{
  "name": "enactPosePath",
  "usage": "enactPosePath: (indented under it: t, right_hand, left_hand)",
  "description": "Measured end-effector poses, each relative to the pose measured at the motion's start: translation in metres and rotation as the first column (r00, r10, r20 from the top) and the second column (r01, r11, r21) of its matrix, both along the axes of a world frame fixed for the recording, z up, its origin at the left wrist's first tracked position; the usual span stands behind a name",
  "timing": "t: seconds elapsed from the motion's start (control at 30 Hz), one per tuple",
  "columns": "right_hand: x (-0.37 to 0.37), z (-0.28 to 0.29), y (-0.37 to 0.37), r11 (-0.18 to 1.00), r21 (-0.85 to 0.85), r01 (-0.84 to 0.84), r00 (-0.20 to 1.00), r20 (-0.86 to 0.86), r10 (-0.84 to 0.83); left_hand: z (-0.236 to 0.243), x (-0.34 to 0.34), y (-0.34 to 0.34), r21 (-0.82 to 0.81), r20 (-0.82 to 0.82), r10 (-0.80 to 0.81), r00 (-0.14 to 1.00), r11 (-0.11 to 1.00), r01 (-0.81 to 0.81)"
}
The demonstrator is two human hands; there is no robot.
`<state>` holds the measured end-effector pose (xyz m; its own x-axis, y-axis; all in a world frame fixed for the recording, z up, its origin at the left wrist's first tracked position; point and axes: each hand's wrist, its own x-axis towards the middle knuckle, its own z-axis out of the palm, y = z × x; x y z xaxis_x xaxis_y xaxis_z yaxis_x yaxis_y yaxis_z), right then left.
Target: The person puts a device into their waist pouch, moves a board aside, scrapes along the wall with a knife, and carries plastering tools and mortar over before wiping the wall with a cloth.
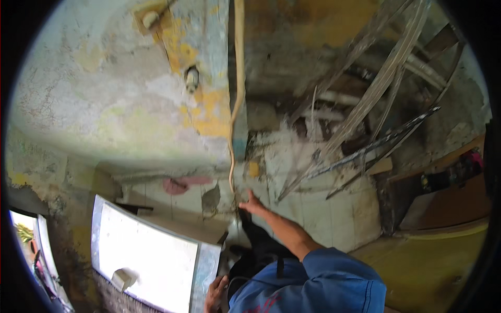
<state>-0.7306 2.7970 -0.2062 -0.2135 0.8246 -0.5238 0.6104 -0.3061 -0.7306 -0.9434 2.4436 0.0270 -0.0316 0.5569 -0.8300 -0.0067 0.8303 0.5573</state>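
My right hand (252, 202) reaches forward over the tiled floor (313, 214), its fingers apart and nothing visible in them. Just beyond it, slightly left, is the lower end of a long, pale, crooked pole (238, 94) that runs up along the wall corner. Hand and pole look apart. Low in the view, my left hand (215, 295) is beside the grey edge of a brightly lit white panel (151, 250). Its fingers are partly bent, and the picture's lower edge cuts it off, so its grip is unclear.
A tangle of worn wooden frames (378, 94) leans at the far right. Brown and yellowish furniture (422, 266) stands at right. A reddish patch (177, 185) marks the floor by the peeling wall (120, 94). On the white panel sits a small pale block (123, 280).
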Motion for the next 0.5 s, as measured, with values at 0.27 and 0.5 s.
enactPosePath:
  t: [0.27,0.5]
  right_hand:
    - [-0.014,-0.068,0.028,1.000,0.001,0.008,0.951,-0.309,-0.007]
    - [-0.019,-0.012,0.068,0.929,-0.159,-0.335,0.909,-0.314,0.274]
  left_hand:
    - [0.017,0.018,0.027,0.031,-0.029,-0.069,0.997,0.997,0.070]
    - [0.013,0.024,0.047,0.000,-0.034,-0.038,0.999,0.999,0.038]
